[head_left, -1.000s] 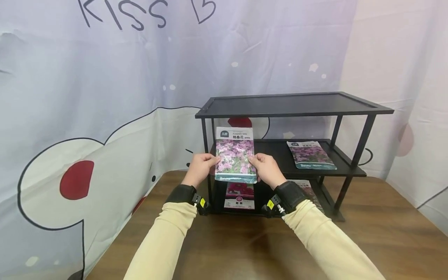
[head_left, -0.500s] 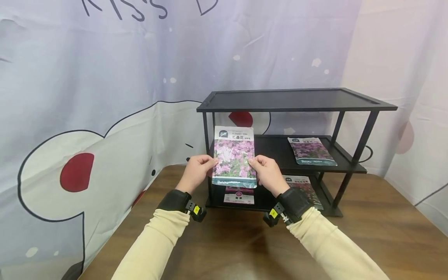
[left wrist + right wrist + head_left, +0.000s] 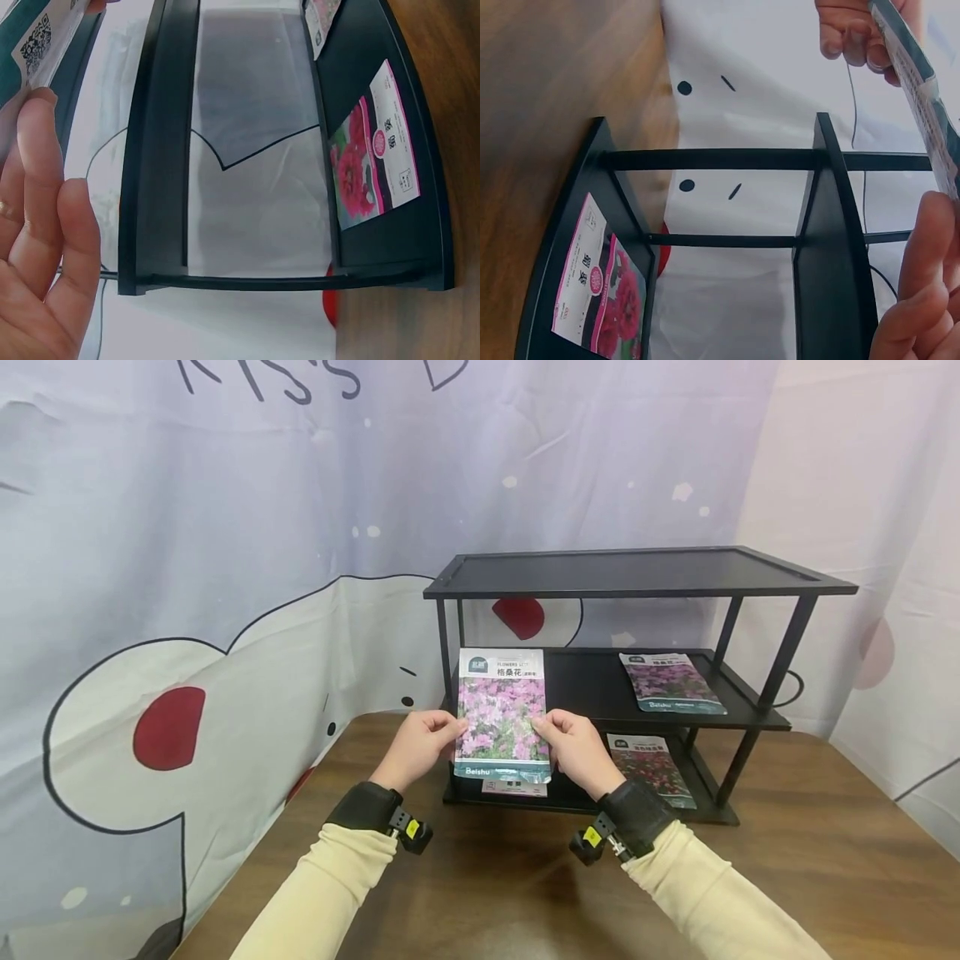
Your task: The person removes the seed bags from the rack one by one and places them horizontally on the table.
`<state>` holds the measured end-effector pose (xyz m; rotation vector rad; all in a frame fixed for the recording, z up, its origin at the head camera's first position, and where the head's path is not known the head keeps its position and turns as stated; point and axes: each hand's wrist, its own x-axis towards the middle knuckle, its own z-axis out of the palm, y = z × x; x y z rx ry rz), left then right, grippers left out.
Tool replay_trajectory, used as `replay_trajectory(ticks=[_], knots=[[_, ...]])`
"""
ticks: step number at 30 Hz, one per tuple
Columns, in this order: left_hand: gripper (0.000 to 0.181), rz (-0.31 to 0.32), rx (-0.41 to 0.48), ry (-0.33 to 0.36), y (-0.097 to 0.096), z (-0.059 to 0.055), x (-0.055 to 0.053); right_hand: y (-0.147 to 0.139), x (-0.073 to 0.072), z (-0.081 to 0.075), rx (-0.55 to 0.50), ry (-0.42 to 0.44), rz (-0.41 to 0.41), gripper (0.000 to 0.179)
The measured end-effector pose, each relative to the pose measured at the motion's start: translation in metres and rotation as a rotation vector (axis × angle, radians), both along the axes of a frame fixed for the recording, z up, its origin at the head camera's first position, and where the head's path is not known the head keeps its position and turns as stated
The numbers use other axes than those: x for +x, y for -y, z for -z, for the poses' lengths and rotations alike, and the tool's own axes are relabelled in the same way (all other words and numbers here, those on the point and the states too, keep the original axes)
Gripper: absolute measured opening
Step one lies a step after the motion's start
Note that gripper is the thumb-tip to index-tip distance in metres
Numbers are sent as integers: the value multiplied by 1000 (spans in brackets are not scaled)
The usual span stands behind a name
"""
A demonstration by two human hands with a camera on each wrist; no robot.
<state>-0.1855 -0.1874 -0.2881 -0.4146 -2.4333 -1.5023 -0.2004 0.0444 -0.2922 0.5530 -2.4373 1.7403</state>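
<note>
A seed packet (image 3: 501,718) with pink flowers and a teal bottom band is held up in front of the black shelf's left half. My left hand (image 3: 422,745) pinches its left edge and my right hand (image 3: 579,748) pinches its right edge, thumbs on the printed front. In the left wrist view the packet's back (image 3: 36,46) shows a QR code, with the left hand (image 3: 45,225) beneath. From the right wrist the packet (image 3: 919,82) appears nearly edge-on between both hands. It overlaps the middle tier in the head view and hides most of a packet below.
The three-tier black shelf (image 3: 637,575) stands on a wooden table (image 3: 480,885). Another pink-flower packet (image 3: 671,683) lies on the middle tier's right side. The bottom tier bears a red-flower packet (image 3: 651,770) at right and a magenta-flower packet (image 3: 375,146) at left. A printed cloth (image 3: 247,610) hangs behind.
Both hands have lowered the seed packet slightly and it looks a little closer. More of the lower-left packet is now covered. The head view has tilted down slightly.
</note>
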Motion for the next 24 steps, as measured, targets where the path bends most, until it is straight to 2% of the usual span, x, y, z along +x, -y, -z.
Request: replay_trajectory(ticks=[8, 17, 24], knots=[[24, 21, -2, 2, -1, -1, 6, 0, 8, -3, 21, 17, 0, 25], [24, 36, -2, 14, 0, 1, 10, -2, 2, 12, 52, -13, -7, 29], [25, 51, -10, 34, 5, 7, 10, -1, 3, 15, 70, -39, -28, 30]])
